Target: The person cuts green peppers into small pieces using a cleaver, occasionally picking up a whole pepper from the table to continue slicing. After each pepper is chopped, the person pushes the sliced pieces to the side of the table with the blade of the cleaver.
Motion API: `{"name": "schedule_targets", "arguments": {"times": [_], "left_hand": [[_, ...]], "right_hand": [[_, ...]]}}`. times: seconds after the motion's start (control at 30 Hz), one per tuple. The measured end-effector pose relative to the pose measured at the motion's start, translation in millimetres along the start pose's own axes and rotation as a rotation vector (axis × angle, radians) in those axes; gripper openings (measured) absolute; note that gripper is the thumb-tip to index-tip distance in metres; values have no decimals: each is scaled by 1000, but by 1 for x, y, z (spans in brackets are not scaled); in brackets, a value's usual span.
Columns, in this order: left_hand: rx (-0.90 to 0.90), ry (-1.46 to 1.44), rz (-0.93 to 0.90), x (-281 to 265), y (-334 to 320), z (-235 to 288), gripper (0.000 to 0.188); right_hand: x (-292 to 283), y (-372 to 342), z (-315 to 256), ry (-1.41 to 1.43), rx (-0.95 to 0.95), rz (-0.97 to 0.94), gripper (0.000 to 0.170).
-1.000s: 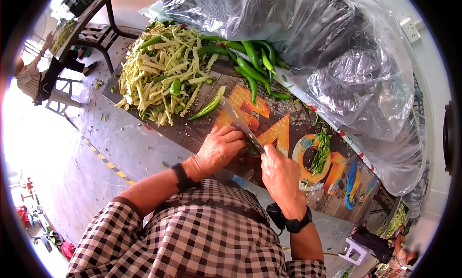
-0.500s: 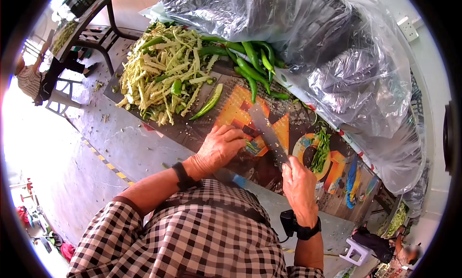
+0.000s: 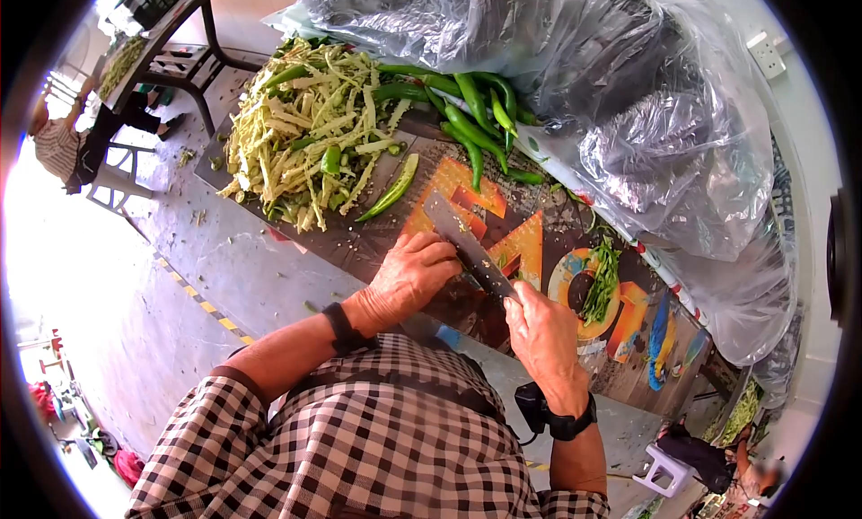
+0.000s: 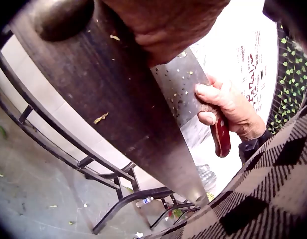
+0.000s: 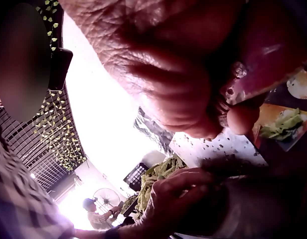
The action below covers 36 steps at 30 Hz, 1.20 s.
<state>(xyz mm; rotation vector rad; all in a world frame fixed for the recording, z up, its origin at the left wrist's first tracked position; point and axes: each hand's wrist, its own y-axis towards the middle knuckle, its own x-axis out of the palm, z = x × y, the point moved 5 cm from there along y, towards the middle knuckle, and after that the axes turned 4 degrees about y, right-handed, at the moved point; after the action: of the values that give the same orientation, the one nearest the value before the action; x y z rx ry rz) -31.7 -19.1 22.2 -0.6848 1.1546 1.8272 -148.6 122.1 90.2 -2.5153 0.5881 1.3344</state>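
My right hand (image 3: 545, 335) grips a broad kitchen knife (image 3: 469, 248) by its dark red handle (image 4: 221, 137). Small pale seeds and bits cling to the blade. Right beside the blade, my left hand (image 3: 413, 272) is bent down over the printed tabletop (image 3: 355, 260), its fingers curled on a green chili pepper that hand and blade now hide. Beyond the knife tip lies a split green chili half (image 3: 392, 189). A large heap of pale green shredded strips (image 3: 301, 142) sits at the far left, and several whole green chilies (image 3: 471, 128) lie behind.
Thin green slices (image 3: 603, 281) lie to the right of the knife. Clear plastic sheeting (image 3: 628, 115) drapes along the back edge. A seated person (image 3: 63, 142) is far left beside another table, and a white stool (image 3: 664, 470) stands at lower right.
The knife first swung right, away from my left hand, showing a green piece at its fingertips; now it has come back left beside them. My left hand stays about in place.
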Motion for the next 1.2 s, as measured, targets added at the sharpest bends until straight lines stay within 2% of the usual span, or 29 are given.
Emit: {"name": "schedule_targets", "arguments": {"times": [0.27,0.43,0.63,0.7,0.83,0.97,1.0,1.03,1.2], "left_hand": [[8,23,1,1,0,-1,22],[13,22,5,0,1,0,23],[-8,27,-6,2,-1,0,26],[-26,-32,49,1,-1,-1,26],[-125,-128,202,-8,0,-8,23],[-199,-178,227,-15,1,-11,23],[-197,-171,205,-16,2,-10,23],[-197,-163,183,-17,2,-10,22],[-155,-38,43,-12,1,-8,20]], "right_hand": [[15,28,-13,-5,8,-2,14],[13,24,-2,11,27,-6,13],[-2,-2,24,3,208,20,15],[-5,-11,30,25,213,89,12],[-6,-19,30,94,208,91,14],[-5,-18,14,158,205,53,12],[-5,-17,12,161,193,45,12],[-1,-17,13,129,97,117,11],[2,-12,6,153,98,87,11]]}}
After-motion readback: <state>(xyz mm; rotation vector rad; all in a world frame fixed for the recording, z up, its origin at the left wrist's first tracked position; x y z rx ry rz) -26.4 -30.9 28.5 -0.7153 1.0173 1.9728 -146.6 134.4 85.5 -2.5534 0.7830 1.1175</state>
